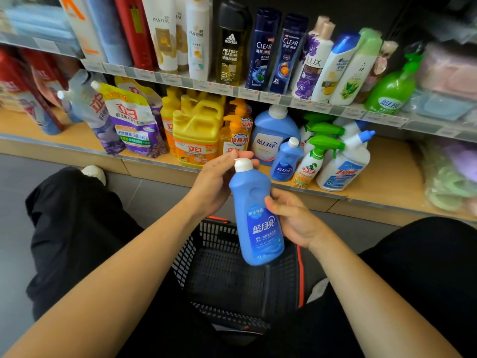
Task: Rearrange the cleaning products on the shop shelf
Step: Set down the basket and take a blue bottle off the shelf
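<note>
A shop aisle: two tiers of shelving fill the back, shampoos on the upper shelf [232, 90], cleaning products on the low wooden shelf [382, 182], grey floor below. Between the person's knees sits a black basket [232, 275] that looks empty.

On the low shelf, from left: refill pouches [134, 120], yellow jugs [196, 133], an orange pump bottle [233, 135], a big blue jug [271, 135], a small blue bottle [286, 161] just beside it, then green-topped sprayers [317, 151] and a white bottle [343, 166].

The bottle [255, 218] in hand, blue with a white cap, hangs above the basket, in front of the shelf edge, tilted slightly with its cap towards the shelf. The left hand [214, 182] pinches round the cap and neck; the right hand [291, 218] clasps the body from the side, thumb across the label's edge. Both grips are closed on it.

It looks like rigid moulded plastic, probably full, so moderately heavy with liquid shifting as it tips. The glossy wall may be slick; the waist dent under the shoulder and the neck are the surest holds. The cap alone is a poor one if it unscrews. A likely place for it is next to its twin, the small blue bottle.
</note>
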The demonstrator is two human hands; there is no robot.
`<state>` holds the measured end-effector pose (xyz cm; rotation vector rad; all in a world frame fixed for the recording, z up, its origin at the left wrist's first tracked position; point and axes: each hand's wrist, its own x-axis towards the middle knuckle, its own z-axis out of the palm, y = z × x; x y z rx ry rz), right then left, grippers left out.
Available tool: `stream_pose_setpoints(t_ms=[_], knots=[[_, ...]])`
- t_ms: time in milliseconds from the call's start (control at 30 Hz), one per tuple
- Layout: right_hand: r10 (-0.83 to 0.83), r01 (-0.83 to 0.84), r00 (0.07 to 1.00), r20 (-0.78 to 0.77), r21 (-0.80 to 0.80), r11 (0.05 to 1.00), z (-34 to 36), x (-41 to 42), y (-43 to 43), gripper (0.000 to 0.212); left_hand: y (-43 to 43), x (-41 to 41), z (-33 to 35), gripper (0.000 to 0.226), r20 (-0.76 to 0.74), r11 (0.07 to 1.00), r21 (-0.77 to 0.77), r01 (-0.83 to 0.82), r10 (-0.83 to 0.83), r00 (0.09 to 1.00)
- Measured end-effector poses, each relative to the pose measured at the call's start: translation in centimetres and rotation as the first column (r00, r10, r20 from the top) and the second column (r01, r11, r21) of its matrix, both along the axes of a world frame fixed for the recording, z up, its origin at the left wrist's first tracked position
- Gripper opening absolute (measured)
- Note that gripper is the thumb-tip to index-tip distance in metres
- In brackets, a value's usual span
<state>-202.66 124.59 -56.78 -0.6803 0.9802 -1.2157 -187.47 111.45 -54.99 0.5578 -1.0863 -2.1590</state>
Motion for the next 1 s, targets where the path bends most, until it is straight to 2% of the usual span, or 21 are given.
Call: stream_pose_setpoints(t_ms=[133, 267, 400, 467, 567, 633, 733, 800, 900, 967, 1000], knots=[[-0.024, 0.024, 1.000, -0.015, 0.005, 1.000, 0.1, -0.2, -0.1, 0.056, 0.0, 0.5, 0.1, 0.036, -0.082, 0.997, 0.048, 0.062, -0.058, 0.995], [-0.028, 0.028, 1.000, -0.009, 0.004, 1.000, 0.1, -0.2, -0.1, 0.056, 0.2, 0.1, 0.1, 0.032, -0.004, 1.000, -0.014, 0.000, 0.000, 1.000], [-0.019, 0.019, 0.999, -0.035, -0.007, 1.000, -0.2, 0.0, 0.0, 0.050, 0.0, 0.1, -0.1, 0.044, 0.043, 1.000, 0.024, -0.019, 0.018, 0.999], [-0.063, 0.063, 0.997, -0.044, 0.000, 0.998, -0.3, -0.1, -0.1, 0.054, 0.0, 0.3, -0.4, 0.045, 0.049, 1.000, 0.017, -0.003, 0.002, 0.999], [-0.189, 0.187, 0.977, -0.096, -0.033, 0.982, -0.2, -0.3, -0.4, 0.049, 0.0, 0.6, -1.1, 0.037, 0.176, 0.998, -0.052, -0.030, 0.039, 0.984], [-0.288, 0.279, 0.947, -0.140, -0.080, 0.957, 0.1, -0.5, -0.6, 0.044, 0.2, 1.0, -1.9, 0.045, 0.324, 0.989, -0.128, 0.073, -0.028, 0.946], [-0.417, 0.404, 0.901, -0.122, -0.113, 0.908, 0.8, -0.8, -0.8, 0.050, 1.0, 1.6, -3.5, 0.063, 0.507, 0.915, -0.224, 0.335, -0.184, 0.842], [-0.479, 0.468, 0.875, -0.066, -0.131, 0.874, 1.1, -0.9, -1.1, 0.046, 1.7, 1.6, -4.3, 0.068, 0.532, 0.874, -0.262, 0.409, -0.223, 0.817], [-0.501, 0.495, 0.865, -0.027, -0.116, 0.861, 1.3, -1.2, -1.1, 0.036, 2.3, 1.1, -4.8, 0.066, 0.485, 0.894, -0.285, 0.346, -0.177, 0.856], [-0.528, 0.526, 0.829, -0.183, -0.063, 0.848, 1.3, -1.8, -0.7, 0.019, 2.3, 1.0, -4.6, 0.065, 0.462, 0.928, -0.301, 0.219, -0.059, 0.885], [-0.545, 0.565, 0.762, -0.351, -0.052, 0.823, 1.3, -2.2, -0.5, 0.012, 2.1, 1.0, -4.4, 0.065, 0.449, 0.938, -0.321, 0.131, 0.028, 0.893]])
